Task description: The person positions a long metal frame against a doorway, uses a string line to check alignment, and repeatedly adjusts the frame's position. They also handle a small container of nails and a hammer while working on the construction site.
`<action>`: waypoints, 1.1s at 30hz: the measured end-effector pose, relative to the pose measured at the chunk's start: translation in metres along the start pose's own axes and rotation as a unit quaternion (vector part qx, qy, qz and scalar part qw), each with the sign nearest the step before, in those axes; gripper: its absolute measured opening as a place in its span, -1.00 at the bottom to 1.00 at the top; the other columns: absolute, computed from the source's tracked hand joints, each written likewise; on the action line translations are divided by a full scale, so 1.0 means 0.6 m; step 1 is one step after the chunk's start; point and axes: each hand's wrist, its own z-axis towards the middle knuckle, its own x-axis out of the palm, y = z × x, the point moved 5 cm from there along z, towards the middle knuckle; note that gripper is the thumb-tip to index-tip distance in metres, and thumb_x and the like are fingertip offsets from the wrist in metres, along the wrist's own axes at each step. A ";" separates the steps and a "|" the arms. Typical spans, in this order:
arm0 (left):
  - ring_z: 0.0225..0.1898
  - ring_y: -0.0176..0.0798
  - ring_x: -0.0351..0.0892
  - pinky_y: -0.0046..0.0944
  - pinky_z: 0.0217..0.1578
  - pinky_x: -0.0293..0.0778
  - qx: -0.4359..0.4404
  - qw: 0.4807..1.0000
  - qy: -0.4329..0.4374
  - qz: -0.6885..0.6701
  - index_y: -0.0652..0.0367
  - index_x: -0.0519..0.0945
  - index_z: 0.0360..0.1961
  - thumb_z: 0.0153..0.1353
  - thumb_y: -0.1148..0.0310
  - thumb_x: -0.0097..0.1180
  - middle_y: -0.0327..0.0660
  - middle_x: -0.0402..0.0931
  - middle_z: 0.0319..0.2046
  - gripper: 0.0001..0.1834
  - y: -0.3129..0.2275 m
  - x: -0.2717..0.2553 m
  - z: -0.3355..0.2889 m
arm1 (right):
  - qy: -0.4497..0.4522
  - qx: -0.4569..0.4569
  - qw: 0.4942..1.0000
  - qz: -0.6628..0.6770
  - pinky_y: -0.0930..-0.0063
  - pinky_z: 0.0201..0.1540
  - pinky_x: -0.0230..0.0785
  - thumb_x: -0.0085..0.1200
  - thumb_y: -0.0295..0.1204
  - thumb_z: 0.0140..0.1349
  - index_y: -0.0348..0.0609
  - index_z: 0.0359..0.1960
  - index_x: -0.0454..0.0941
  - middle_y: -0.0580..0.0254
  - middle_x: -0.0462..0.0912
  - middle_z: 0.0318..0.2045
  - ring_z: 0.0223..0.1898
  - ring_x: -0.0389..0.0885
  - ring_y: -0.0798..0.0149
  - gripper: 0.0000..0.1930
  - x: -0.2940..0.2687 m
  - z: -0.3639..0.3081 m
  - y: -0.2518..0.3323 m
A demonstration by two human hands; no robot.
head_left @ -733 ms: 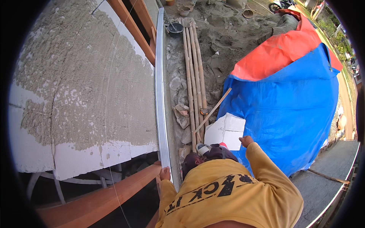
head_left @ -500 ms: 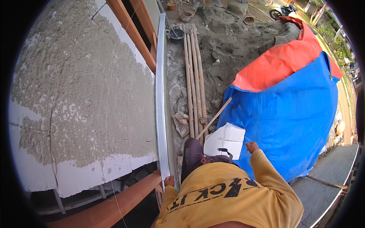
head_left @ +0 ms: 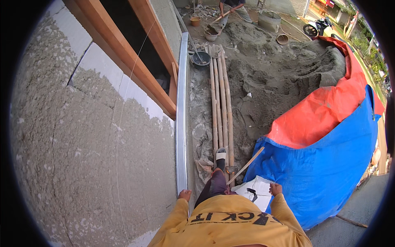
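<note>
A long silvery metal bar [head_left: 181, 123] runs along the edge beside the plastered wall. My left hand [head_left: 184, 194] is curled at the bar's near part, its fingers closed on the edge. Held out at my right side, my right hand [head_left: 275, 189] is loosely closed, with nothing visible in it. Just left of that hand lies a white block-like piece [head_left: 260, 192], partly covered by my body, with a dark strap across it. My leg reaches forward, and its sandalled foot [head_left: 221, 155] is on or over the bamboo poles [head_left: 222, 103].
Rough grey plaster [head_left: 90, 164] and wooden frame posts [head_left: 127, 57] stand left. A blue and orange tarp [head_left: 317, 177] covers a heap at right; a thin stick [head_left: 249, 164] leans there. Ahead are a dark bucket [head_left: 200, 59], sand [head_left: 263, 90] and a person shovelling [head_left: 232, 10].
The scene has shifted downward and slightly right in view, bringing the shovelling person into sight. My foot now shows on the poles. The left hand is still at the metal bar.
</note>
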 end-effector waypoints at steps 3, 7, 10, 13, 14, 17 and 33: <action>-0.15 -0.06 0.57 -0.18 -0.08 0.42 0.039 0.998 -0.015 0.041 0.25 0.56 -0.20 0.07 0.02 0.11 0.00 0.58 -0.22 -0.52 -0.166 -0.048 0.081 | 0.028 0.030 0.998 -0.047 0.47 -0.76 0.23 0.07 -0.23 0.12 -0.28 -0.50 0.51 0.15 0.51 -0.68 -0.75 0.47 0.31 -0.70 0.054 0.076 0.077; -0.13 -0.09 0.56 -0.19 -0.08 0.42 0.097 0.994 -0.034 -0.023 0.22 0.56 -0.18 0.09 0.01 0.10 -0.01 0.58 -0.21 -0.53 -0.338 -0.131 0.149 | 0.075 -0.060 0.994 -0.057 0.51 -0.69 0.28 0.03 -0.18 0.15 -0.27 -0.45 0.51 0.18 0.52 -0.64 -0.70 0.49 0.32 -0.67 0.134 0.200 0.261; -0.13 -0.13 0.57 -0.24 -0.09 0.42 0.094 0.994 -0.039 -0.028 0.23 0.57 -0.22 0.09 0.05 0.12 -0.02 0.59 -0.24 -0.57 -0.416 -0.165 0.179 | 0.085 -0.152 0.985 0.013 0.54 -0.61 0.30 0.00 -0.13 0.18 -0.27 -0.39 0.51 0.23 0.52 -0.61 -0.66 0.47 0.38 -0.63 0.175 0.245 0.449; -0.10 -0.10 0.55 -0.22 -0.06 0.41 0.076 0.997 -0.031 -0.009 0.21 0.56 -0.18 0.11 0.04 0.10 -0.02 0.57 -0.20 -0.56 -0.467 -0.201 0.194 | 0.060 -0.194 0.978 0.055 0.53 -0.52 0.36 -0.01 -0.22 0.20 -0.36 -0.48 0.49 0.21 0.51 -0.61 -0.62 0.48 0.37 -0.65 0.202 0.216 0.601; -0.08 -0.08 0.54 -0.19 -0.05 0.40 0.079 0.997 -0.019 -0.005 0.21 0.55 -0.15 0.11 0.02 0.09 -0.01 0.56 -0.16 -0.53 -0.473 -0.200 0.209 | 0.065 -0.183 0.980 0.050 0.53 -0.52 0.36 -0.01 -0.22 0.20 -0.35 -0.48 0.49 0.22 0.51 -0.62 -0.62 0.48 0.37 -0.65 0.204 0.222 0.608; -0.08 -0.07 0.54 -0.18 -0.05 0.40 0.069 0.997 -0.016 0.011 0.22 0.54 -0.14 0.11 0.02 0.08 -0.02 0.56 -0.15 -0.52 -0.477 -0.222 0.232 | 0.079 -0.159 0.983 0.045 0.52 -0.53 0.35 -0.02 -0.20 0.21 -0.33 -0.47 0.51 0.23 0.51 -0.62 -0.60 0.48 0.37 -0.64 0.222 0.237 0.605; -0.50 -0.24 0.54 -0.26 -0.46 0.51 -0.126 0.962 -0.070 -0.230 0.40 0.52 -0.23 0.18 0.12 0.06 -0.12 0.52 -0.47 -0.56 -0.371 -0.108 0.229 | 0.117 -0.069 0.936 -0.325 0.26 -0.23 0.42 -0.06 -0.12 0.14 -0.30 -0.34 0.57 -0.03 0.62 -0.51 -0.33 0.63 0.07 -0.58 0.190 0.471 0.739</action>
